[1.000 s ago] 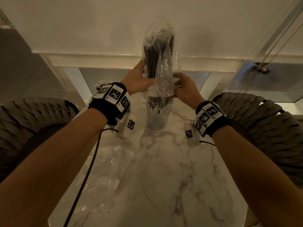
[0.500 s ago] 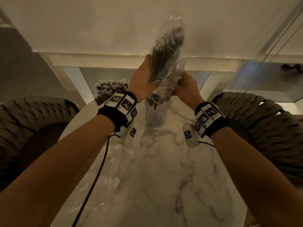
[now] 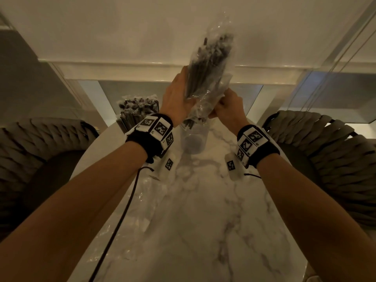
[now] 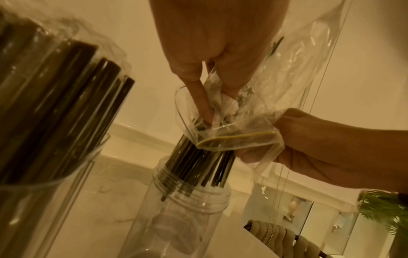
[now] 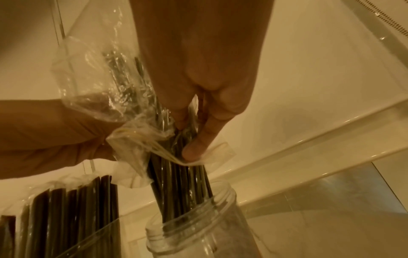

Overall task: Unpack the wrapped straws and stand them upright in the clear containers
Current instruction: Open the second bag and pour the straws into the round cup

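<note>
A clear plastic bag of dark straws leans to the right above an open clear jar on the marble table. My left hand grips the bag's left side, its fingers pinching the crumpled plastic. My right hand holds the bag's open mouth, with the fingertips pinching its edge. The straws' lower ends stick out of the bag into the threaded jar mouth. A second clear container at the back left holds wrapped straws upright.
Woven chairs stand on the left and the right of the table. Empty clear wrappers lie on the marble under my left arm. A black cable runs from my left wrist. Blind cords hang at the back right.
The bag of straws has risen and tipped to the right, so the straws sit higher in the jar than before. Both hands keep their hold on it.
</note>
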Tool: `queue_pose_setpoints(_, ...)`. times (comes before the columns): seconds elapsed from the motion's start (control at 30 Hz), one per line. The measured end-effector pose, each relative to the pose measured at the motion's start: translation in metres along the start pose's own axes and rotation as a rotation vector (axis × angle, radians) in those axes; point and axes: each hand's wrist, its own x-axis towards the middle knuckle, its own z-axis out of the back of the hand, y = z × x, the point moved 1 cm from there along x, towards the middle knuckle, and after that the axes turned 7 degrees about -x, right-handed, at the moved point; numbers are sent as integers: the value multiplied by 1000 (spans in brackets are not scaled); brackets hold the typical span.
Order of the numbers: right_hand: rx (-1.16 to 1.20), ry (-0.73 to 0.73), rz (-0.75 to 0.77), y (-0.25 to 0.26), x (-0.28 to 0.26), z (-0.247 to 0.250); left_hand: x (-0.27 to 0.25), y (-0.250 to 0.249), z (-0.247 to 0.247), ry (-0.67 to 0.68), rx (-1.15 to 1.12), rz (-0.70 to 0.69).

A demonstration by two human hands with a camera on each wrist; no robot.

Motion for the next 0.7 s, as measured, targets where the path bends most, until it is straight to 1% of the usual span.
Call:
queue_pose_setpoints(0.07,-45,19,2,-5,0,2,-1,0,-2,38,-5,31)
queue_pose_setpoints(0.17,-126,79,-14,-13,-1,8,-1,-2,-4,153,18,79)
queue_pose_setpoints(0.23,-133,101,-21,-14,-3,11,0,-2,-3,209,-4,134)
queue_pose_setpoints(0.33,-130,59,-3,-12,-5,17,3,-4,1,180,-90,202)
queue_pose_setpoints(0.47,-127,44,13,-14,-5,23,2,-13,1,129,-97,197)
queue_pose_setpoints(0.6,-97,40,-5,-17,-8,25,3,-19,-1,108,-14,181)
queue_pose_setpoints(0.7,-83,15,-19,-18,-12,27,3,-23,-3,120,-82,162)
